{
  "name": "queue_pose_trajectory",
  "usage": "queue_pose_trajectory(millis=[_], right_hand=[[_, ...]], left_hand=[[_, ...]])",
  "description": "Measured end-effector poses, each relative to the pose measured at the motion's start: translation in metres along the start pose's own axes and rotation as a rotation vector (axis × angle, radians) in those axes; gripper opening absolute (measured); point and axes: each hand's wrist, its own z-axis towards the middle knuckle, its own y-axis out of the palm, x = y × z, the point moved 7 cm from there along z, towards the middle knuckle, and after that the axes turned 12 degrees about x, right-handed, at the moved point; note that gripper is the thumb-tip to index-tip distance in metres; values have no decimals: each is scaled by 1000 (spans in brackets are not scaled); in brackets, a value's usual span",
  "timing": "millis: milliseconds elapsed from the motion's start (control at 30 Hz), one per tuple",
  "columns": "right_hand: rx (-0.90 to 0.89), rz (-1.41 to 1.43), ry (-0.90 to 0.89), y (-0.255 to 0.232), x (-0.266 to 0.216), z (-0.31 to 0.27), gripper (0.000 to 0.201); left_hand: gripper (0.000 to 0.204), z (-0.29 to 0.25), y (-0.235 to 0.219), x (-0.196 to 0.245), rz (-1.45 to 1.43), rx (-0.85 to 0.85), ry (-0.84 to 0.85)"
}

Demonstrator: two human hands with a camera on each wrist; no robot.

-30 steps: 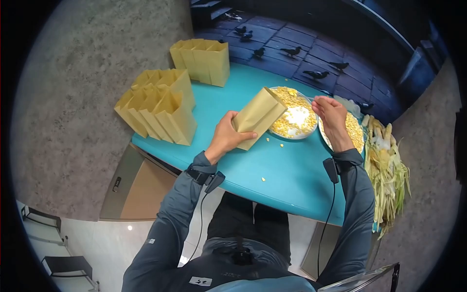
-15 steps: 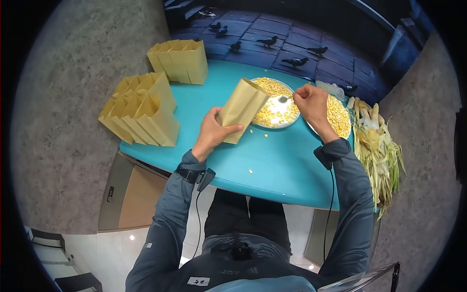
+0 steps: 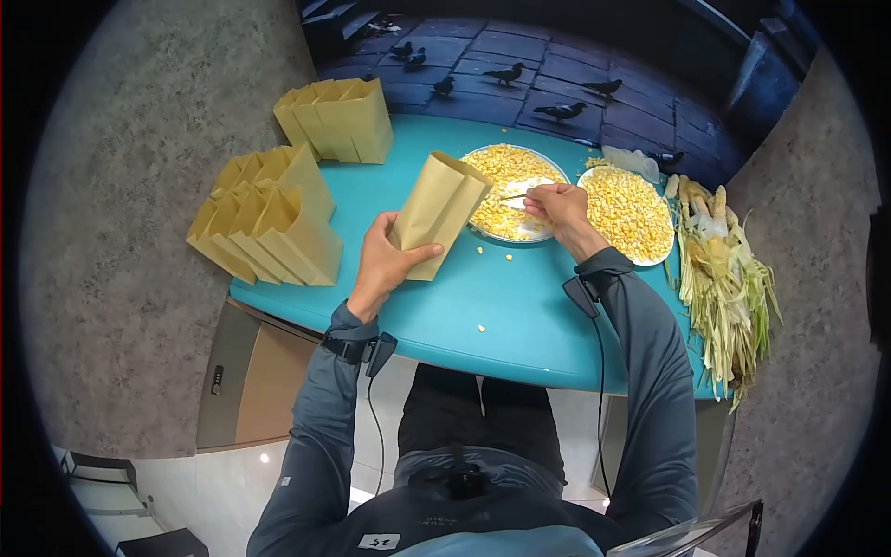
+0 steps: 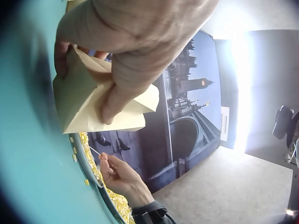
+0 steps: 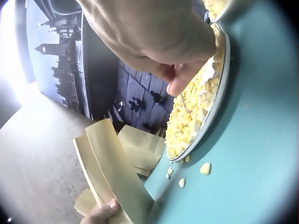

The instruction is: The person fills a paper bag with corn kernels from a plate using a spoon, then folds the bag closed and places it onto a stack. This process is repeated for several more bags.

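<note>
Bringing R hand (image 3: pixel 560 206) farther over corn (image 3: pixel 506 165) w/ spoon (image 3: pixel 513 196).

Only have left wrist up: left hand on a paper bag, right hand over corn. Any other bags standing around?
Observer: Yes, head view shows a near group and a far group, both left of the held bag.

Operator: Right end of the table?

Observer: Corn husks lie bunched along the right edge of the table, again from the head view.

Operator: Any loose corn near the front edge?

Observer: One lone kernel toward that edge, in front of the person.
</note>
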Motion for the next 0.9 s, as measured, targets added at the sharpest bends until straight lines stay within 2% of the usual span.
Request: queue_pose_trajectory(millis=[100,233,367,467,500,600,633,700,733,900], right_hand=[[4,91,82,-9,-5,-2,9],[-3,128,41,-24,-29,6,9],[-40,154,-75,-32,-86,-20,11],[-88,109,-274,-28,-123,-48,13],[-86,107,-276,-26,-125,-56,13],[-265,-89,-598,-6,-133,-87,11],[-270,-91,-601,-6,-132,-92,11],[-62,-188,-990,-12,-146,-112,10],[21,-245,-1046,-17,-145,-107,8],[135,-464,-967,-43,-104,-40,9]], left_hand=[[80,2,-1,-6,7,-10,-21],[81,4,4,-6,32,-8,-4],[83,4,18,-3,-6,-36,-11],[84,3,28,1,-10,-63,-22],[84,2,31,2,-13,-64,-21],[83,3,40,0,-30,-64,-36],[82,3,41,0,-23,-59,-33],[82,2,39,-3,-12,-45,-37],[82,1,37,-2,-12,-44,-44],[82,-2,21,0,-80,-35,-49]])
